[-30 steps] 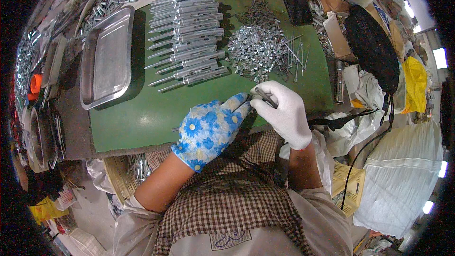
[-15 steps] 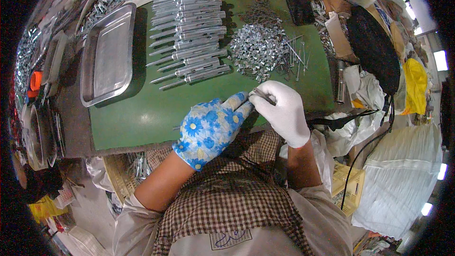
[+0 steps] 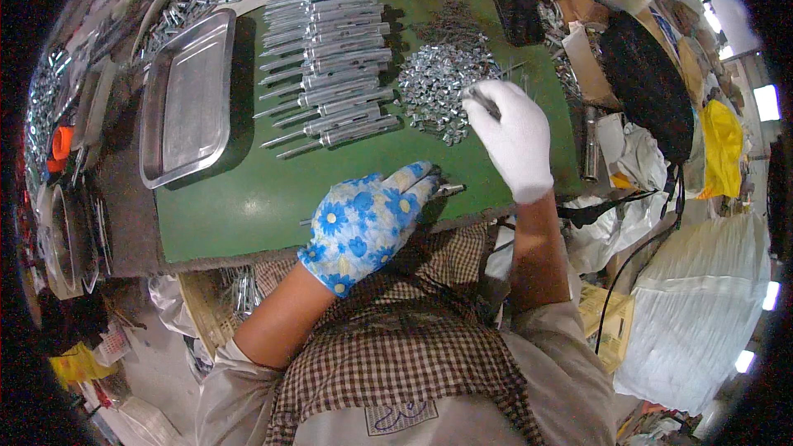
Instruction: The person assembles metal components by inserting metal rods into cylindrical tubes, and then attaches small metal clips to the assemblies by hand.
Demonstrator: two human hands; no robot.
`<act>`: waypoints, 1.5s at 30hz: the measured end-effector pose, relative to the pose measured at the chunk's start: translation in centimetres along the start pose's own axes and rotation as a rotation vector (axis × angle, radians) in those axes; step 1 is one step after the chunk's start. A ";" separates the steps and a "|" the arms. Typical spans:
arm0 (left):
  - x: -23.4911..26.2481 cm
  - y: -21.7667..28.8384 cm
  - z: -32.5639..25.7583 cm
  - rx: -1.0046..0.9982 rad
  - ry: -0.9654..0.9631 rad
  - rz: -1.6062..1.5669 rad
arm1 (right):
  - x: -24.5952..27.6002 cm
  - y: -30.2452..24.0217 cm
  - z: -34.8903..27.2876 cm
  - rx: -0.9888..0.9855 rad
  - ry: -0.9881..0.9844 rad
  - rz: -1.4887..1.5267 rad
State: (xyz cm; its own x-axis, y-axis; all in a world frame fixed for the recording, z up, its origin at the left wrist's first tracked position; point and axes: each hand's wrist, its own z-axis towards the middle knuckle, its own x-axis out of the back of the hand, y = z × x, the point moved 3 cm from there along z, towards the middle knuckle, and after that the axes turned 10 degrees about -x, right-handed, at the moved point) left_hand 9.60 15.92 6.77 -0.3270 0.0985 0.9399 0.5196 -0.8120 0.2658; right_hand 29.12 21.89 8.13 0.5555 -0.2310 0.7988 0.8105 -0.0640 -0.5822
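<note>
Your left hand (image 3: 363, 223) fingers pinch a metal rod (image 3: 450, 190) at the worktop (image 3: 248, 198) edge; it could roll off. Right hand (image 3: 512, 136) is closed on a small piece over the loose pile (image 3: 438, 87); a snag could scatter it.

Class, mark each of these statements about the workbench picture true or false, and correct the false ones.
1. The left hand wears a blue glove with a flower print. True.
2. The right hand is bare. False: it wears a plain white glove.
3. The right hand reaches to the pile of small shiny metal pieces. True.
4. The metal tray is heaped with parts. False: it shows nothing inside.
5. The long metal rods lie in a row between the tray and the pile. True.
6. The mat on the bench is red. False: it is green.
</note>
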 end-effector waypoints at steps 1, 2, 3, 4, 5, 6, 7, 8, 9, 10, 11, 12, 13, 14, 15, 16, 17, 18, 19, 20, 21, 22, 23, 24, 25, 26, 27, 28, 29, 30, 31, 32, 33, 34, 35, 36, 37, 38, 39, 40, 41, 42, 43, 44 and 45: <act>0.1 0.1 0.0 -0.005 0.036 0.015 | 0.0 0.2 0.3 0.044 0.051 -0.025; 0.1 0.1 0.0 -0.006 0.073 0.032 | -0.1 0.2 0.6 0.093 0.100 -0.048; 0.2 0.1 0.2 -0.008 0.075 0.035 | 0.0 0.2 0.4 0.094 0.104 -0.048; 0.4 0.1 0.4 -0.012 0.062 0.023 | 0.2 0.0 -0.3 0.057 0.083 -0.039; 0.4 0.2 0.4 -0.005 0.046 0.012 | 0.2 -0.1 -1.0 0.024 0.051 -0.026; 0.3 0.2 0.3 0.001 0.045 0.012 | 0.4 -0.4 -1.9 0.027 0.045 -0.024; 0.2 0.1 0.3 0.012 0.025 0.020 | 0.2 -0.7 -2.9 0.023 -0.137 0.082; 0.2 0.3 0.3 0.011 0.003 0.023 | 0.0 -0.9 -3.9 0.009 -0.312 0.184; 0.2 0.3 0.3 0.005 0.000 0.017 | -0.3 -0.9 -4.5 -0.002 -0.340 0.228; 0.1 0.3 0.3 0.010 -0.049 0.023 | -0.7 -1.0 -5.0 -0.012 -0.367 0.273; 0.0 0.2 0.3 0.017 -0.098 0.032 | -0.9 -1.3 -5.1 -0.054 -0.347 0.282; 0.0 0.2 0.4 0.014 -0.103 0.030 | -1.0 -1.2 -5.2 -0.059 -0.346 0.283; 0.1 0.1 0.4 0.031 -0.084 -0.006 | -1.0 -1.2 -5.3 -0.032 -0.289 0.283; 0.2 0.0 0.5 0.050 -0.061 -0.041 | -0.9 -1.2 -5.3 0.001 -0.232 0.281; 0.4 0.1 0.6 0.049 -0.059 -0.040 | -0.6 -0.9 -5.3 0.001 -0.231 0.280; 0.5 0.0 0.7 0.089 -0.081 -0.064 | -0.1 -0.6 -5.5 0.020 -0.205 0.254; 0.5 0.1 0.8 0.129 -0.103 -0.090 | 0.3 -0.4 -5.8 0.038 -0.180 0.227; 0.5 0.3 0.8 0.128 -0.101 -0.092 | 0.4 -0.4 -6.0 0.038 -0.179 0.224; 0.5 0.4 0.9 0.144 -0.105 -0.079 | 0.4 -0.4 -6.3 0.052 -0.202 0.186; 0.5 0.6 0.8 0.163 -0.111 -0.066 | 0.5 -0.4 -6.6 0.067 -0.226 0.151; 0.4 0.7 0.7 0.163 -0.111 -0.067 | 0.2 -0.5 -7.0 0.093 -0.217 0.123; 0.3 0.7 0.6 0.170 -0.099 -0.055 | 0.2 -0.5 -7.2 0.092 -0.217 0.122; 0.2 0.6 0.6 0.175 -0.084 -0.042 | 0.1 -0.7 -7.2 0.114 -0.237 0.104; 0.3 0.6 0.6 0.174 -0.083 -0.042 | 0.1 -0.9 -7.2 0.135 -0.257 0.086; 0.3 0.6 0.5 0.170 -0.080 -0.046 | 0.3 -1.1 -7.4 0.112 -0.258 0.106; 0.4 0.7 0.5 0.165 -0.079 -0.050 | 0.2 -1.0 -7.4 0.112 -0.256 0.105; 0.5 0.7 0.6 0.163 -0.078 -0.050 | 0.1 -1.0 -7.4 0.145 -0.239 0.061; 0.5 0.7 0.7 0.169 -0.085 -0.065 | 0.1 -1.0 -7.5 0.179 -0.222 0.017; 0.5 0.7 0.7 0.178 -0.091 -0.077 | 0.1 -1.0 -7.4 0.180 -0.223 0.019; 0.5 0.6 0.6 0.181 -0.092 -0.075 | 0.1 -0.9 -7.3 0.136 -0.234 0.081; 0.4 0.6 0.4 0.167 -0.071 -0.066 | 0.1 -0.8 -7.2 0.092 -0.245 0.144; 0.4 0.7 0.4 0.149 -0.051 -0.061 | 0.0 -0.4 -7.0 0.090 -0.245 0.142; 0.4 0.8 0.5 0.148 -0.051 -0.062 | 0.0 0.5 -6.5 0.019 -0.139 0.170; 0.5 0.9 0.7 0.151 -0.062 -0.052 | 0.2 1.1 -5.9 -0.052 -0.032 0.197; 0.5 0.8 0.8 0.153 -0.075 -0.039 | -0.1 1.2 -5.1 -0.142 -0.019 0.163; 0.4 0.8 0.8 0.152 -0.076 -0.038 | -0.6 1.1 -4.4 -0.142 -0.018 0.165; 0.3 0.9 0.8 0.157 -0.072 -0.023 | -1.0 1.0 -3.9 -0.144 0.024 0.030; 0.2 0.8 0.8 0.163 -0.068 -0.008 | -1.3 0.9 -3.6 -0.144 0.065 -0.105; 0.2 0.7 0.8 0.162 -0.067 -0.007 | -1.3 0.6 -3.7 -0.108 0.071 -0.118; 0.3 0.7 0.9 0.146 -0.051 -0.020 | -1.3 0.5 -3.9 -0.108 0.072 -0.118; 0.4 0.7 0.9 0.132 -0.036 -0.034 | -1.1 0.1 -4.3 -0.060 0.071 -0.147; 0.3 0.7 0.8 0.133 -0.034 -0.034 | -1.1 -0.2 -4.6 -0.013 0.070 -0.176; 0.3 0.8 0.7 0.130 -0.026 -0.028 | -1.1 -0.2 -4.7 -0.011 0.070 -0.179; 0.3 0.8 0.8 0.129 -0.026 -0.020 | -1.4 0.0 -4.7 0.028 0.056 -0.148; 0.4 0.8 0.9 0.132 -0.031 -0.020 | -1.5 0.0 -4.8 0.067 0.041 -0.117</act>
State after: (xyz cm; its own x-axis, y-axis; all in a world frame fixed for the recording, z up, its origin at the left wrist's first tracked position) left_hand 10.63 15.85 7.51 -0.3146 0.1336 0.9398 0.6135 -0.7268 0.3087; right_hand 27.40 17.59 6.20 0.4492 -0.2657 0.8530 0.8807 -0.0287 -0.4727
